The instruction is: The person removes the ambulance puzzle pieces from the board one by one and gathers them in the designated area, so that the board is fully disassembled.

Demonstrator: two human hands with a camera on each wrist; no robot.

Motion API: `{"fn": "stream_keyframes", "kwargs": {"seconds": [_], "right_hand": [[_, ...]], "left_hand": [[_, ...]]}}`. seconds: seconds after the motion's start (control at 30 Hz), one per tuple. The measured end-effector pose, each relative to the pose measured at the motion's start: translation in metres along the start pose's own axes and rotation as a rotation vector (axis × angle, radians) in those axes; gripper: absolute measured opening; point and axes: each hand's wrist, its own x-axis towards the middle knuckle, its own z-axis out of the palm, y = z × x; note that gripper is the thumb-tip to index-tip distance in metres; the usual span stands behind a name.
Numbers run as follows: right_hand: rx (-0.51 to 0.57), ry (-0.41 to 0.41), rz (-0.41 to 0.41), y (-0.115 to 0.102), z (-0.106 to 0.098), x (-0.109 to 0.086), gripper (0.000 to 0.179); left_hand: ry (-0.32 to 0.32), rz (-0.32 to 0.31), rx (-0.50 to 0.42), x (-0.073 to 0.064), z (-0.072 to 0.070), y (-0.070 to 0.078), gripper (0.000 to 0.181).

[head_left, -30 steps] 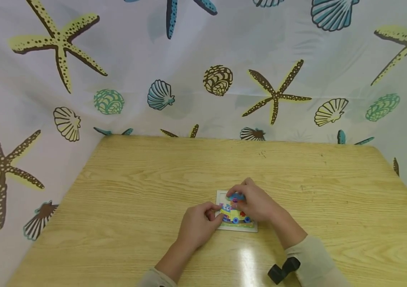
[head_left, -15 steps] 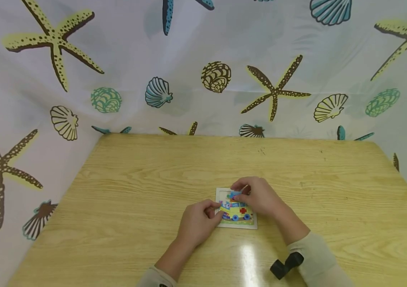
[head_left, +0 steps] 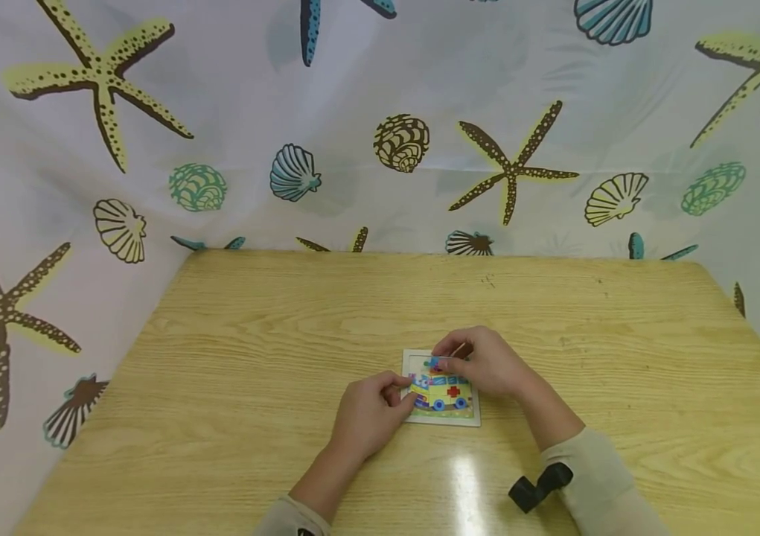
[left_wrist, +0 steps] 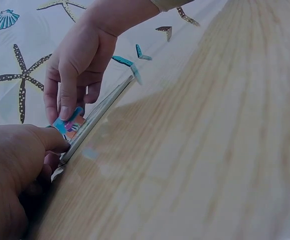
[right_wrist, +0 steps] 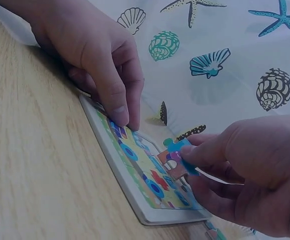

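Got the piece (right_wrist: 175, 155) pinched between thumb and fingers of the right hand (head_left: 492, 363), tilted over the upper part of the tray (right_wrist: 159, 216); can't tell if touching. Looks light and stiff, maybe a bit slick on the printed face, probably easiest to ding at the tabs, so grab by the edges. Got the tray's left edge nipped in the left hand (head_left: 364, 417), nearly closed. Tray-wise, filled lower down with joined pieces (head_left: 443, 394), bare at top left.
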Motion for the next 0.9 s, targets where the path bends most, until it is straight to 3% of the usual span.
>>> {"fn": "stream_keyframes", "kwargs": {"seconds": [0.4,0.9], "right_hand": [[0.073,-0.018,0.046,-0.003,-0.004,-0.001,0.011],[0.149,-0.042,0.056,0.013,-0.039,-0.009,0.02]], "left_hand": [[-0.002,-0.009,0.009,0.001,0.001,0.0,0.02],[0.003,-0.001,0.013,0.003,0.001,-0.001,0.019]]}}
